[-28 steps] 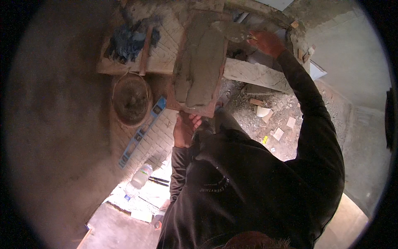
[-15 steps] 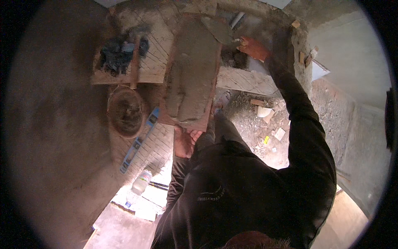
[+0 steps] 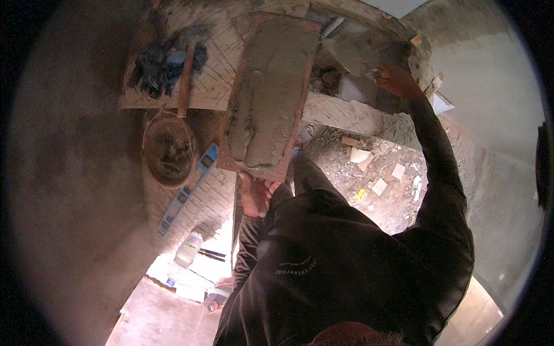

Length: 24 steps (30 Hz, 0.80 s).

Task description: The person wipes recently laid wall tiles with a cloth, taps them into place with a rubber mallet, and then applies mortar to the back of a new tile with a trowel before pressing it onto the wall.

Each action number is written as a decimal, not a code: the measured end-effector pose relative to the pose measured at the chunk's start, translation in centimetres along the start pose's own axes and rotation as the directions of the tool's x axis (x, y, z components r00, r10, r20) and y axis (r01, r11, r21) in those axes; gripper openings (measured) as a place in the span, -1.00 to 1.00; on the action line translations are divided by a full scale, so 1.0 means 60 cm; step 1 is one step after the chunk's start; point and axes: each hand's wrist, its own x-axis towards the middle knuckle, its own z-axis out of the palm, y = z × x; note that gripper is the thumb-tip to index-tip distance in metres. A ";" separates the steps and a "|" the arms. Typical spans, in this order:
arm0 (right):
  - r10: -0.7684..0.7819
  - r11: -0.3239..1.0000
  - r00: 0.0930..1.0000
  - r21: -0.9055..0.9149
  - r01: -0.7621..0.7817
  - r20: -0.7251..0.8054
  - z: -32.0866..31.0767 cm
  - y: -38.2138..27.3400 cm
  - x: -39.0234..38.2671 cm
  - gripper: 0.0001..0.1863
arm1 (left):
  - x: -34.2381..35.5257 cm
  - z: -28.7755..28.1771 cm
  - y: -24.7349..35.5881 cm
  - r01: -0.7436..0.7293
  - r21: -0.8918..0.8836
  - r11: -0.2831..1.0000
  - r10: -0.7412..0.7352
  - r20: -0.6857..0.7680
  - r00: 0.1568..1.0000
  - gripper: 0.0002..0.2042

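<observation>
A long reddish tile, its upper face coated with wet grey mortar, reaches away from me. Beneath its near edge, my left hand is palm up with the fingers curled against it, gripping that end. Out to the far right, my right hand is closed round the handle of a trowel. The trowel's grey blade points left, apart from the tile, over a dim recess; its outline blends with the grey surface behind.
On the left are a round mortar bucket, a blue spirit level, dark blue cloth and a wooden stick. A plastic bottle stands nearer me. Broken tile pieces litter the rubble floor at right.
My right hand has drawn the trowel to the right, off the mortar at the tile's far end. My left hand keeps its grip on the near edge.
</observation>
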 end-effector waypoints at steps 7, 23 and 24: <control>0.116 0.593 0.991 0.805 -0.011 -0.072 0.064 -0.173 -0.079 -0.69 | 0.010 -0.005 -0.013 -0.021 -0.036 0.999 0.024 0.092 0.995 -0.11; -0.062 0.991 0.856 0.073 0.116 -0.513 0.264 -0.404 -0.107 -0.48 | -0.079 0.185 0.052 -0.334 0.163 0.928 0.331 0.047 0.943 -0.40; -0.059 0.992 0.859 0.064 0.107 -0.509 0.267 -0.409 -0.116 -0.47 | -0.083 0.191 0.057 -0.335 0.177 0.925 0.331 0.054 0.942 -0.40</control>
